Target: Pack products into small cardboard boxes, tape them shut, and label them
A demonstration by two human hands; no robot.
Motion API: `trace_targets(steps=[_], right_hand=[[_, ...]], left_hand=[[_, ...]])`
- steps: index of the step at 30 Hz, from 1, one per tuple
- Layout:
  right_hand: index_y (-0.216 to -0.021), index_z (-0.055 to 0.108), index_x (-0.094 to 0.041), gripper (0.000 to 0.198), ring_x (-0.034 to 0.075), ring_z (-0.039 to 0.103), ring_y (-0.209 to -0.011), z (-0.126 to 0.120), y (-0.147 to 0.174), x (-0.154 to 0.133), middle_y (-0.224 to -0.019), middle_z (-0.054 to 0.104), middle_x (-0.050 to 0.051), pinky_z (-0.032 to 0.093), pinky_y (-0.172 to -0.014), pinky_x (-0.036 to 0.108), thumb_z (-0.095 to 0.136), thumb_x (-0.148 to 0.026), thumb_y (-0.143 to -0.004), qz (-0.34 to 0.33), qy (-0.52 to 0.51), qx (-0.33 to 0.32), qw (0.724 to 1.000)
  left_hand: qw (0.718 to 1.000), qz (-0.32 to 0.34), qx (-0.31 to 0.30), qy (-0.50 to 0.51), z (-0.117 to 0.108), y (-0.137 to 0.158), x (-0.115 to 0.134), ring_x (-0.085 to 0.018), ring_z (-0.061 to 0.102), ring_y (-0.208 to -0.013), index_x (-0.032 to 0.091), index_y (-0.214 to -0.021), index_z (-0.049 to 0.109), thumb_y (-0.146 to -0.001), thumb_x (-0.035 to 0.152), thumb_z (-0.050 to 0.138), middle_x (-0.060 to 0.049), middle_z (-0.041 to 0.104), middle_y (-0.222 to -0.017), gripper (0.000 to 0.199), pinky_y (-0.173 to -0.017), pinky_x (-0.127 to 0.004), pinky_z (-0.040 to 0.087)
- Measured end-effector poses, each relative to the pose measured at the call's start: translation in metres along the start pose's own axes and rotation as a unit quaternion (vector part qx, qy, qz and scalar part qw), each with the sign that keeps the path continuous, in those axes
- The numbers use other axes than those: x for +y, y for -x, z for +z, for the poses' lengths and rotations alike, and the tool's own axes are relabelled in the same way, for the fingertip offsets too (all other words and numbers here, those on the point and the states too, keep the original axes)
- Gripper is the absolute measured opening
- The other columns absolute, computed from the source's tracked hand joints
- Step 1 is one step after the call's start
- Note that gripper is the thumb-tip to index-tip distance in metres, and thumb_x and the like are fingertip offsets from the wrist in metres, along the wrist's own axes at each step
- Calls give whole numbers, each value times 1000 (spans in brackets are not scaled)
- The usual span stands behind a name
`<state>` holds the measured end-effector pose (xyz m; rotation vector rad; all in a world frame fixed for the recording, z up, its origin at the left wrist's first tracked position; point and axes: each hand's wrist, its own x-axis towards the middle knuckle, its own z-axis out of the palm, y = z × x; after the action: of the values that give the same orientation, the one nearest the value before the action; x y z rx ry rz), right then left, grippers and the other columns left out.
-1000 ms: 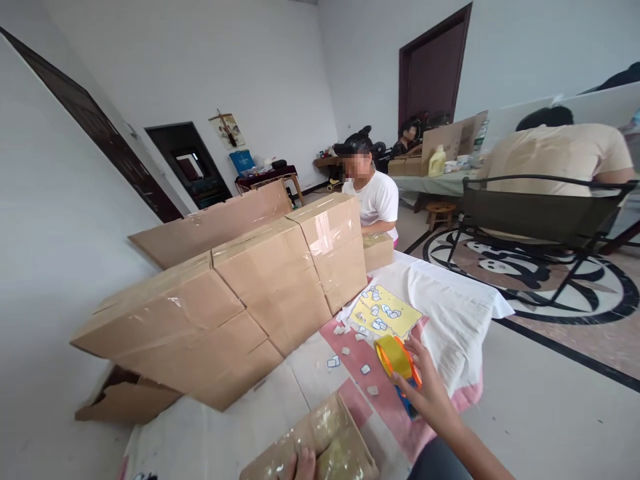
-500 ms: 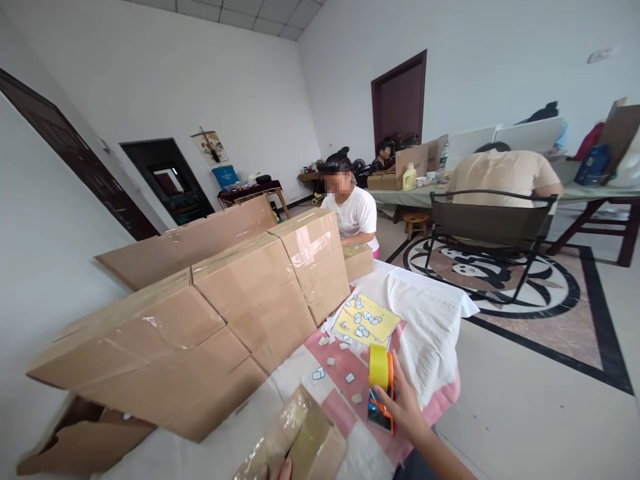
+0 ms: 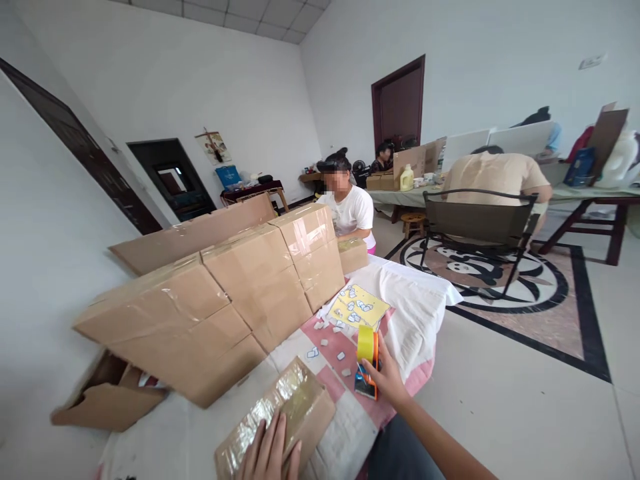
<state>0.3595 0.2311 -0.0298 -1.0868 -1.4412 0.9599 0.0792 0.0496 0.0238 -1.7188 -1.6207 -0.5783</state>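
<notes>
Open carton (image 3: 107, 400): lay far out to the left of the left fingers, flaps spread, on the floor below the big boxes; its inside was too dark to read.
Stack of cartons (image 3: 220, 300): stood up and left of both hands, taped brown boxes in a row running back toward a seated person (image 3: 350, 207); a flat cardboard sheet (image 3: 195, 230) leaned behind them.
Left hand (image 3: 267, 457): lay at the bottom edge, fingers (image 3: 275, 440) flat and spread, closed on nothing, pressing down on the near end of the parcel.
Parcel (image 3: 280, 417): a small brown box wrapped in clear tape, under the left fingers and jutting away from them; it rested on the cloth (image 3: 415, 313), well left of the right hand.
Loose labels (image 3: 325, 343): small white pieces scattered on the pink part of the cloth, between the parcel and the right fingers.
Yellow sheet (image 3: 360, 303): lay just beyond the right fingertips, more white pieces on it.
Tape dispenser (image 3: 367, 363): orange frame with a yellow roll, upright, clasped in the right hand, its lower end near the cloth; whether it touched could not be told.
Right hand (image 3: 385, 380): fingers curled around the dispenser from its right side, thumb toward the roll; the forearm ran down to the lower right.
Chair (image 3: 477, 223): stood well beyond and right of the right fingers, another person (image 3: 495, 177) seated in it, back turned, at a long table (image 3: 590, 193).
</notes>
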Motion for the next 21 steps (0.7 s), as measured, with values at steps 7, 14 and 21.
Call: trace_targets(steps=[7,14,21], right_hand=[[-162,19,-24,87,30,59,-132,-3,1,-3,-149,56,12,51,-108,46,62,-50,-91,-14,-6,-1,1000],[-149,37,-22,72,29,73,-107,-4,3,1,-116,75,11,60,-93,47,64,-53,-90,-5,-99,-7,995],[-112,58,-22,43,32,72,-106,-4,-2,4,-114,75,12,60,-91,45,67,-54,-86,-20,-123,-16,992]], left_hand=[[997,61,23,-51,-9,-2,-8,-18,71,-102,21,-152,43,-88,37,61,-1,73,-125,69,-78,-29,53],[994,39,12,-102,-10,-1,2,-19,71,-105,20,-124,70,-88,38,60,-1,75,-122,41,-85,-29,55],[994,62,19,-89,-14,-4,1,-19,72,-103,23,-123,71,-87,35,62,2,76,-119,39,-79,-27,57]])
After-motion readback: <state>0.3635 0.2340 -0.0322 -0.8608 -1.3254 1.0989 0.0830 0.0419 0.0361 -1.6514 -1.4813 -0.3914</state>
